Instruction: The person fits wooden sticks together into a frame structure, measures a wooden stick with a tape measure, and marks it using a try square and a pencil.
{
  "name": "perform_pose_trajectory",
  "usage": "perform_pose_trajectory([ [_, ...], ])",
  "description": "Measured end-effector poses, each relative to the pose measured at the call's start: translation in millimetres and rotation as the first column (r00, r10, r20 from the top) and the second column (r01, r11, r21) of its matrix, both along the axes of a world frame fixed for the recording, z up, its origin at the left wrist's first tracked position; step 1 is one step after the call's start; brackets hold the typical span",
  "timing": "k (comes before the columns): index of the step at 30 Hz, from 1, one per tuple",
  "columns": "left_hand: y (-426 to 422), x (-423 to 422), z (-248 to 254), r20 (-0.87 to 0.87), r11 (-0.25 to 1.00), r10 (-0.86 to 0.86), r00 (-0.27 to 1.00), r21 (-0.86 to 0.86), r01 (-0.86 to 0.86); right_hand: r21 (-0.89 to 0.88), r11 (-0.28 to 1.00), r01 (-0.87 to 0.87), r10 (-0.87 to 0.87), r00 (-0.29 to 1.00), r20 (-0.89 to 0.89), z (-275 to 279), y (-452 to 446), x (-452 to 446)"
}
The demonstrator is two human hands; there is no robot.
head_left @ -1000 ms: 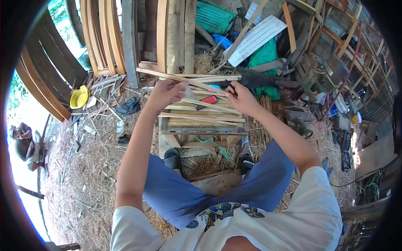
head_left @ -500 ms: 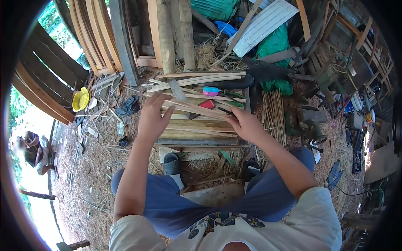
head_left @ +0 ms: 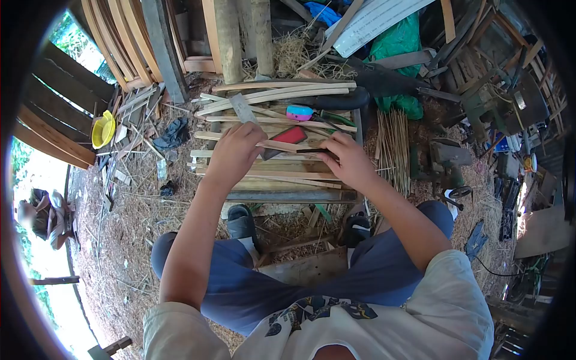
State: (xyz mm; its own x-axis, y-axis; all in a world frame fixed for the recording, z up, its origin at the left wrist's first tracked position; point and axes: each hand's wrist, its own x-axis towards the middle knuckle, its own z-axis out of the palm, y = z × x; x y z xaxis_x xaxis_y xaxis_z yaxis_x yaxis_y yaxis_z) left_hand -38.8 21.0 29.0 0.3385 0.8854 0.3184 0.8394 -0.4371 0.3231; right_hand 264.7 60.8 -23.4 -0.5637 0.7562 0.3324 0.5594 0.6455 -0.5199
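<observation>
My left hand (head_left: 239, 150) is closed on one end of a thin wooden strip (head_left: 279, 146) above the work table. Between the fingers of my right hand (head_left: 349, 161) is a slim black pen (head_left: 317, 150), its tip pointing left along the strip. A grey metal blade (head_left: 243, 108) sticks out beyond my left hand. Just past the held strip lies a red-handled tool (head_left: 290, 134), partly hidden. Farther back sits a pink and blue tape measure (head_left: 299, 113). Several pale wooden strips (head_left: 282, 96) lie across the table.
A bundle of thin sticks (head_left: 393, 153) lies right of the table, near a bench vise (head_left: 447, 159). To the left are a yellow basin (head_left: 104, 129) and wood scraps. Curved timber (head_left: 129, 39) leans at the back left. Another person (head_left: 48, 219) is at far left.
The strips that were fanned between my hands now lie lower on the table, and a single strip stays in my left hand. The pen in my right hand now lies along it. The camera view has shifted.
</observation>
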Motion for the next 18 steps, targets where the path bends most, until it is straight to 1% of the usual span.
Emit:
perform_pose_trajectory([
  [3,2,-1,-5,-0.01,0.999,0.01,1.0,0.033,-0.01,0.011,1.0,-0.015,0.015,1.0,-0.007,-1,2,-1],
  [6,2,-2,-10,-0.016,0.999,0.014,1.0,0.041,-0.013,-0.006,1.0,-0.011,0.011,0.998,0.055,4,1,0],
  [9,3,-1,-13,-0.038,0.998,0.023,0.999,0.064,-0.021,-0.003,1.0,-0.01,0.01,0.998,0.058,0,1,2],
  [12,3,-1,-12,-0.053,0.998,0.019,0.998,0.055,-0.017,0.001,1.0,0.01,-0.01,1.0,0.017,-3,2,2],
  [15,-1,1,-6,-0.044,1.0,-0.003,0.999,0.019,0.003,-0.011,1.0,-0.007,0.007,1.0,0.011,4,7,8],
  [18,-8,4,4,0.058,0.995,-0.016,0.998,-0.101,0.022,-0.095,0.994,-0.06,0.06,0.998,0.005,19,13,19],
])
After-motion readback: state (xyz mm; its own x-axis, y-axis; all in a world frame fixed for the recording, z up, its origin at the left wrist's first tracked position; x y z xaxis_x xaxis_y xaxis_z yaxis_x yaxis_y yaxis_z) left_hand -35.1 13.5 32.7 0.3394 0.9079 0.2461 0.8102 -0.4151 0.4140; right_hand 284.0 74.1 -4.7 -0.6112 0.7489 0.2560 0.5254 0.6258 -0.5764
